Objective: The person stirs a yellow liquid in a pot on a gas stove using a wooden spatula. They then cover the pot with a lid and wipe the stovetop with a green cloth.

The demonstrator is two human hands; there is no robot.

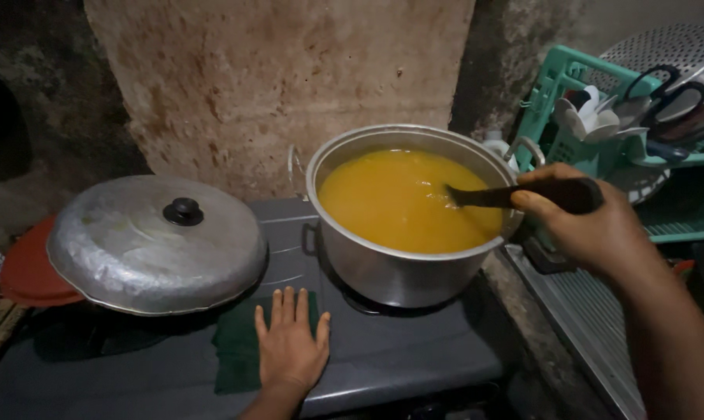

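The right hand [593, 225] is clenched around the dark handle of a ladle [523, 194], whose far end dips into the yellow soup [402, 198] filling a big metal pot [391, 268]. The pot stands on the right burner of a grey stove [414, 342], close to the stove's back edge, with the stained wall [282, 78] rising just behind it. How deep the ladle goes into the soup cannot be told; only the handle and a little of the neck show above the surface.

The left hand [289, 342] lies flat and released, fingers spread, palm down near the stove's front edge. It rests partly on a dark green cloth [235, 350] spread there, just in front of the pot and to its left.

On the left side of the stove sits a round metal lid [153, 249] with a black knob [184, 211], tilted a little, covering whatever is under it. A red-brown plate [25, 272] pokes out from beneath its left rim.

Past the stove's right edge stands a teal dish rack [577, 148] holding black-handled scissors [663, 89], a few white pieces and a perforated metal strainer [671, 47].
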